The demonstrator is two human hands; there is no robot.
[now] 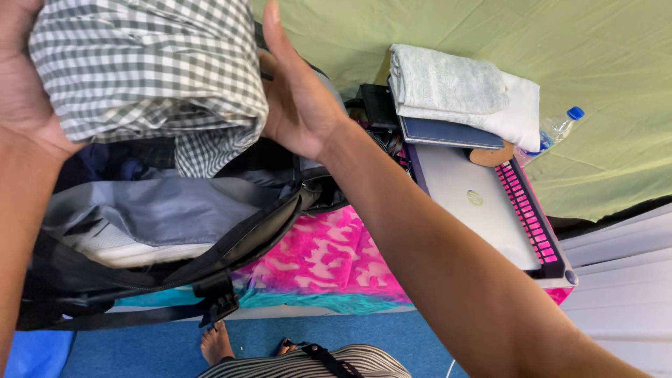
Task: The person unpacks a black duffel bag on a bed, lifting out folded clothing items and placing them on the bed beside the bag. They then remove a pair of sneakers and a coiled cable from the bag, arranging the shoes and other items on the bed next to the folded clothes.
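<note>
While the folded green-and-white checked cotton garment (150,66) is held above the bag, these points are noted:

Garment: it is kept as a thick folded bundle at the near left, just over the mouth of the open black-and-grey fabric backpack (168,231); one loose edge hangs down into the opening.

Left hand (21,84): it is pressed flat against the bundle's left side, fingers mostly hidden behind the cloth.

Right hand (297,105): it is spread open, palm laid against the bundle's right side, so the garment is squeezed between both palms.

Backpack: it is laid open on a pink patterned cloth (329,259); dark clothing and a pale item are already seen inside.

Progress: the garment is judged folded but not yet lowered in; setting it down and closing the bag appear left.

Far right: a silver laptop (479,210), a dark flat case (448,133), folded white towels (462,91) and a clear plastic bottle with blue cap (560,126) are left lying outside the bag on a green sheet (602,63).
</note>
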